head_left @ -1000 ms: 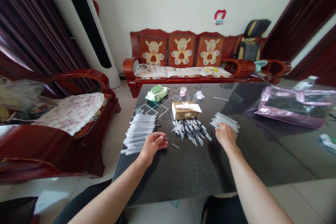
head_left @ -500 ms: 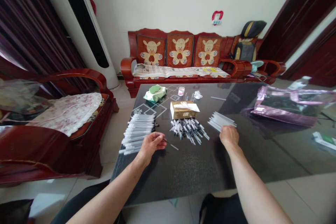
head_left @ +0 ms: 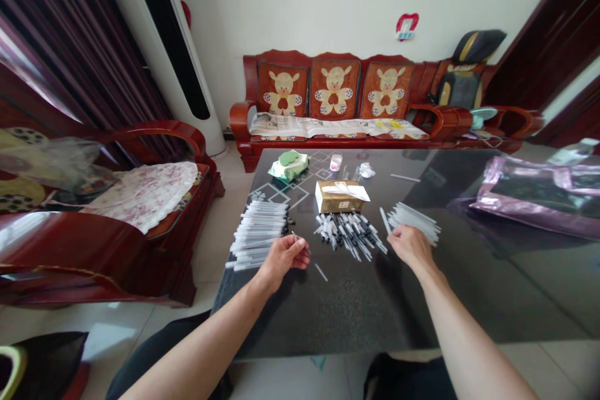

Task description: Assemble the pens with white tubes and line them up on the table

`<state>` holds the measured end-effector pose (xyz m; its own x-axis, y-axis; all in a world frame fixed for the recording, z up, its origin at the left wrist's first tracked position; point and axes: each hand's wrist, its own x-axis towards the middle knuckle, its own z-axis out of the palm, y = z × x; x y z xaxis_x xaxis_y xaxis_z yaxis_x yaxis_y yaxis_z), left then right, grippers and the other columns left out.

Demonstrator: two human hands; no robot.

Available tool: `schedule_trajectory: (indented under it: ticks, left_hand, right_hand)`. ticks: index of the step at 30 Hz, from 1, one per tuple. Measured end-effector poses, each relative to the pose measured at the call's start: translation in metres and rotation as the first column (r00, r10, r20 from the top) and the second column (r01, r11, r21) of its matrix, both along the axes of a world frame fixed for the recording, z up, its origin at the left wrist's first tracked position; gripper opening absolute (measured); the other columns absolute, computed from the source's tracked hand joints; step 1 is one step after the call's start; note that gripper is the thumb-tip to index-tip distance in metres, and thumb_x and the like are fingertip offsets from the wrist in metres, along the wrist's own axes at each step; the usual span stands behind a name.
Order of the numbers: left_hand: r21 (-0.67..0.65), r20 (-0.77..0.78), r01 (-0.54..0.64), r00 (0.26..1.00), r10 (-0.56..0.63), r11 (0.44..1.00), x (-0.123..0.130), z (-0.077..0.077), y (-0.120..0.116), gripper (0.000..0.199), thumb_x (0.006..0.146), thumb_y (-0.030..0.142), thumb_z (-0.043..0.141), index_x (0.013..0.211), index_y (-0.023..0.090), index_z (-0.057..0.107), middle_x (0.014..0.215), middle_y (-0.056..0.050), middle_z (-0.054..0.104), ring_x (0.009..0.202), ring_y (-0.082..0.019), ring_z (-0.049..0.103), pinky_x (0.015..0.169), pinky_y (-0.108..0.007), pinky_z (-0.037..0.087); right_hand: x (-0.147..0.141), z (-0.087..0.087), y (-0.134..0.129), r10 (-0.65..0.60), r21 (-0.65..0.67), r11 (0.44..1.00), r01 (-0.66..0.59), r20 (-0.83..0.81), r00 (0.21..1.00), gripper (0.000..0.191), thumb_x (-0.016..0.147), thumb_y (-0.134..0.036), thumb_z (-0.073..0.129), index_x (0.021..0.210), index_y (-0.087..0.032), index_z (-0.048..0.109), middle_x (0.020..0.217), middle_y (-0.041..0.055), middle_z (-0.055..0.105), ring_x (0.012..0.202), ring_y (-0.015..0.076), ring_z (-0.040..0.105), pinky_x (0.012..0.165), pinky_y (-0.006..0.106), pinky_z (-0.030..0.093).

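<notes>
Even, moderate daylight, brightest at left—a pale gap by the curtain point(head_left: 89, 31), a sunlit patch on the floor point(head_left: 112, 344). Wall point(head_left: 300, 6) softly lit, door point(head_left: 529, 31) dim. Table point(head_left: 356, 319) dark, with a dull sheen; a darker streak below the right hand point(head_left: 411, 245), shadow or reflection unclear. Wide lens stretches armchair point(head_left: 94, 278) and bag point(head_left: 539, 222)—bottle point(head_left: 574, 152) smeared, pens point(head_left: 349, 232) soft in detail.

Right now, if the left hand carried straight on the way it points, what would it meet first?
The left hand points forward and right, so probably the left side of the pile of black-and-white pen parts. Its height above the table is unclear; it might pass over.
</notes>
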<state>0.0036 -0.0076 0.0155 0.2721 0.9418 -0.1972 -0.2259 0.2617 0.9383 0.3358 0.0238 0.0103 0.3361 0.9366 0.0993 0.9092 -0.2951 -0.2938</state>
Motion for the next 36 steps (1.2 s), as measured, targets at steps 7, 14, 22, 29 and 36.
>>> schedule_trajectory:
  ticks: [7, 14, 22, 29, 36]
  left_hand:
    - [0.035, -0.04, 0.219, 0.975, -0.217, 0.975, 0.01, -0.001, -0.009, 0.039, 0.077, 0.053, 0.056, 0.082, 0.015, 0.057, 0.064, -0.004, 0.064, 0.045, -0.01, 0.057, 0.04, -0.018, 0.041]
    - [0.089, -0.107, 0.437, 0.898, -0.428, 0.895, 0.019, 0.001, -0.021, 0.042, 0.078, 0.051, 0.056, 0.094, 0.013, 0.064, 0.066, -0.004, 0.063, 0.046, -0.008, 0.054, 0.042, -0.017, 0.039]
    - [0.084, -0.173, 0.518, 0.849, -0.5, 0.851, 0.017, 0.008, -0.025, 0.042, 0.081, 0.05, 0.054, 0.092, 0.012, 0.068, 0.063, -0.003, 0.059, 0.045, -0.006, 0.048, 0.041, -0.016, 0.036]
    - [0.085, -0.178, 0.432, 0.893, -0.413, 0.898, 0.018, 0.003, -0.021, 0.04, 0.078, 0.051, 0.056, 0.08, 0.012, 0.064, 0.058, -0.001, 0.057, 0.039, -0.005, 0.045, 0.036, -0.015, 0.03]
    - [-0.009, -0.062, 0.363, 0.93, -0.363, 0.932, 0.021, -0.005, -0.023, 0.041, 0.081, 0.055, 0.05, 0.082, 0.015, 0.054, 0.054, -0.002, 0.06, 0.031, -0.006, 0.043, 0.029, -0.015, 0.025]
  right_hand:
    - [-0.083, 0.016, -0.028, 0.296, 0.229, 0.945, -0.234, -0.901, 0.316, 0.022, 0.073, -0.036, 0.06, 0.075, -0.014, 0.057, 0.057, 0.0028, 0.063, 0.044, 0.0133, 0.057, 0.036, 0.02, 0.041]
    - [-0.121, 0.02, -0.039, 0.252, 0.263, 0.938, -0.225, -0.965, -0.076, 0.021, 0.072, -0.031, 0.066, 0.079, -0.014, 0.056, 0.069, 0.0053, 0.069, 0.049, 0.015, 0.063, 0.042, 0.024, 0.05]
    - [-0.126, 0.01, -0.037, 0.174, 0.222, 0.957, -0.184, -0.953, -0.248, 0.015, 0.072, -0.024, 0.067, 0.078, -0.014, 0.057, 0.07, 0.0053, 0.07, 0.05, 0.0143, 0.063, 0.041, 0.024, 0.05]
    - [-0.139, 0.003, -0.044, 0.133, 0.194, 0.947, -0.258, -0.963, -0.236, 0.014, 0.072, -0.024, 0.066, 0.077, -0.013, 0.059, 0.067, 0.005, 0.07, 0.045, 0.0127, 0.06, 0.037, 0.021, 0.047]
    - [-0.145, -0.008, -0.04, 0.022, 0.085, 0.978, -0.189, -0.95, -0.311, 0.01, 0.072, -0.02, 0.062, 0.067, -0.012, 0.061, 0.056, 0.0048, 0.067, 0.044, 0.0138, 0.061, 0.04, 0.022, 0.049]
